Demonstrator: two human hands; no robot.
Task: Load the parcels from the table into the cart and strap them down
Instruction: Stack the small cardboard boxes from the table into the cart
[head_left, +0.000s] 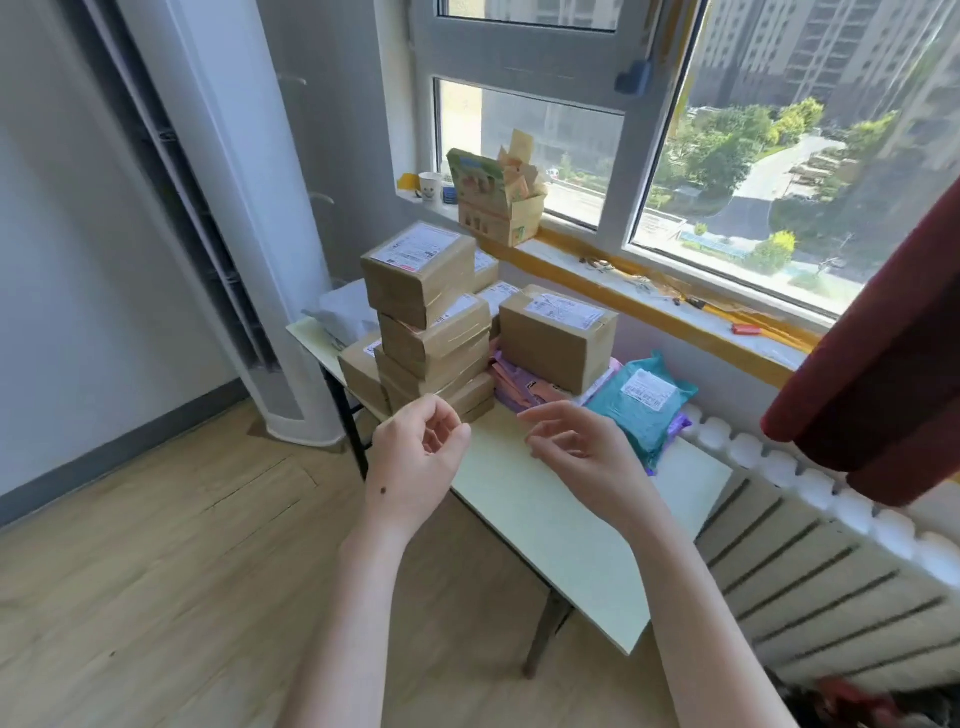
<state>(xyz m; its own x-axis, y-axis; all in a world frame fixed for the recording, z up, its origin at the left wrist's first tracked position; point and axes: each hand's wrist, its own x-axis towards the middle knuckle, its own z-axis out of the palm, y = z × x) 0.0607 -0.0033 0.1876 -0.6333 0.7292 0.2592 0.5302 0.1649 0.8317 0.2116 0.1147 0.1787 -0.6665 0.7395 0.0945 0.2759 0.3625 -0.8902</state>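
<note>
Left hand (415, 457) loosely curled, right hand (582, 452) relaxed with fingers apart; both hold nothing, hovering just in front of stack of brown parcels (431, 322). Stack stands on pale table (545, 519). Right of stack: single brown box (558, 338) atop purple and pink mailers (519, 384), teal mailer (644, 410) beyond. Behind stack: open carton (498, 208) on windowsill. Left of stack: white tower unit (249, 260).

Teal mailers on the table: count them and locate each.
1. The teal mailer lies near the window-side edge of the table, right of the cardboard boxes. Others may hide behind them.
</note>
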